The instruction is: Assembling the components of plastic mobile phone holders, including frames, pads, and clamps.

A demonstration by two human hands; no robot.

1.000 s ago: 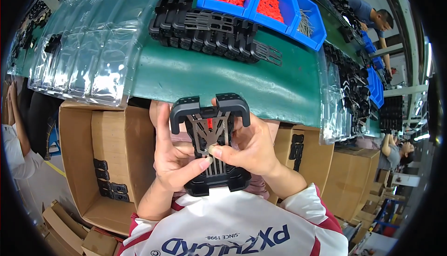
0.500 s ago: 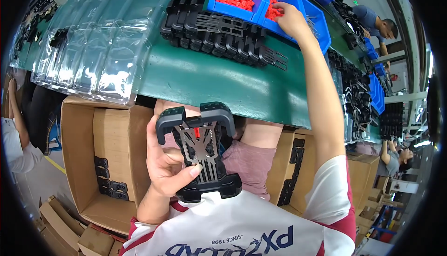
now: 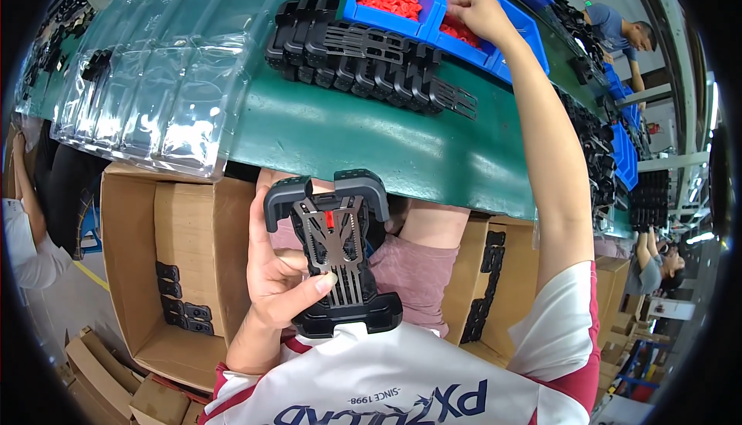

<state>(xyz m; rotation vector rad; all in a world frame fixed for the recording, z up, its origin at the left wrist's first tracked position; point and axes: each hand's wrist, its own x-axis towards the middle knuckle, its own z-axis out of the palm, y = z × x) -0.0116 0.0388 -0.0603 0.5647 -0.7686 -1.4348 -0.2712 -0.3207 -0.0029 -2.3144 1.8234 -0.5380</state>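
I am holding the black holder (image 3: 332, 261) off the table (image 3: 332, 131), over the lap (image 3: 417, 262), just short of the table's near edge. The left hand (image 3: 277, 290) is clamping its left side, thumb (image 3: 309, 293) resting on the metal plate (image 3: 334, 245); a red piece (image 3: 329, 219) is showing there. The right hand (image 3: 482, 18) is dipping into the middle bin (image 3: 468, 51); I cannot tell whether its fingers are closing on a red part (image 3: 456, 29). More holders (image 3: 359, 61) are lying just nearside of that bin. A clear tray (image 3: 154, 77) is covering the table's left end.
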